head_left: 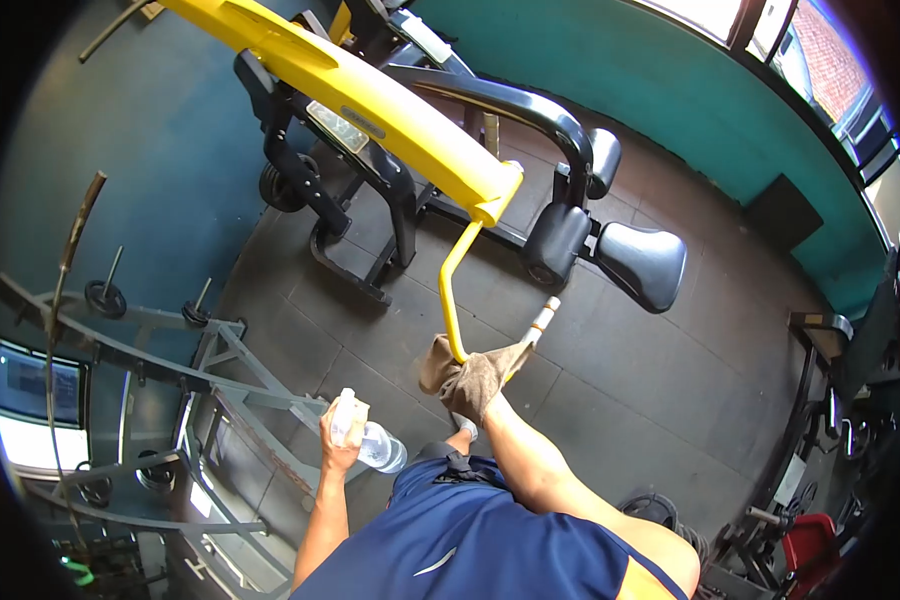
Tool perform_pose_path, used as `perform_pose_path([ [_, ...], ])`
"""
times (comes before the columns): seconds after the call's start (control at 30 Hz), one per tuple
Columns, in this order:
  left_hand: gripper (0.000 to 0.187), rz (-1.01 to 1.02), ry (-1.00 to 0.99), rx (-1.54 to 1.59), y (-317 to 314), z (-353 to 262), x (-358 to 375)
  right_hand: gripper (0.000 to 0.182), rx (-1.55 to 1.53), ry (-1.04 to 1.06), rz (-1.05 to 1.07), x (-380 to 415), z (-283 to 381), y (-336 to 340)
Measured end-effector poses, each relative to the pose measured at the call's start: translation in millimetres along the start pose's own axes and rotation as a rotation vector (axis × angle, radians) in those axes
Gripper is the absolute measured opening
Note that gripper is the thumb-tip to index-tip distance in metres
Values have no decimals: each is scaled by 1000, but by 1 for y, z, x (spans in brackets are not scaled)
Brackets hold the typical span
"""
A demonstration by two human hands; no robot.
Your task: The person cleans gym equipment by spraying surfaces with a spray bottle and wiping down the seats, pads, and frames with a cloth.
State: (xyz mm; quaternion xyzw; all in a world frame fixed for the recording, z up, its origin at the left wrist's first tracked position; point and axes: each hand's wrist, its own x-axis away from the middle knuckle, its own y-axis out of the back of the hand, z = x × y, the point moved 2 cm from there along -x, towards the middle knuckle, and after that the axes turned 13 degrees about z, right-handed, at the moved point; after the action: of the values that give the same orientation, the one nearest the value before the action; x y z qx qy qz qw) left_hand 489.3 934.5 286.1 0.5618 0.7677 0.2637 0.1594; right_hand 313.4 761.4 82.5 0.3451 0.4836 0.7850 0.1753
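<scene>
My left hand (pixel 337 453) is closed around the neck of a clear spray bottle (pixel 382 449) with a white spray head (pixel 344 412). Liquid shows inside the tilted bottle. A brown cloth (pixel 480 380) is bunched over the bent yellow handle bar (pixel 448 300) of a gym machine. My right hand (pixel 497 408) is at the cloth, pressing it round the bar, with its fingers mostly hidden in the folds. Beyond the cloth, the handle's grip end (pixel 542 318) sticks out, pale with bands.
The machine's thick yellow arm (pixel 400 110) slopes overhead from the upper left. Its black padded seat (pixel 642 265) and roller pads (pixel 558 243) stand ahead. A grey rack (pixel 240 385) is close on my left. More equipment with a red pad (pixel 812 550) stands at right.
</scene>
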Motion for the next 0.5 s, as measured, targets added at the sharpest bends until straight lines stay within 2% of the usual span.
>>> perform_pose_path([
  [0.27, 20, 67, 31, -71, 30, 15, -29, 30, -84, -15, 322, -106, 15, -56],
  [0.43, 19, 14, 227, 69, 61, 40, -12, 42, -129, -32, 526, -141, 18, -89],
  [0.5, 18, 21, 226, 27, 64, 51, -14, 46, -146, -34, 597, -156, 17, -99],
])
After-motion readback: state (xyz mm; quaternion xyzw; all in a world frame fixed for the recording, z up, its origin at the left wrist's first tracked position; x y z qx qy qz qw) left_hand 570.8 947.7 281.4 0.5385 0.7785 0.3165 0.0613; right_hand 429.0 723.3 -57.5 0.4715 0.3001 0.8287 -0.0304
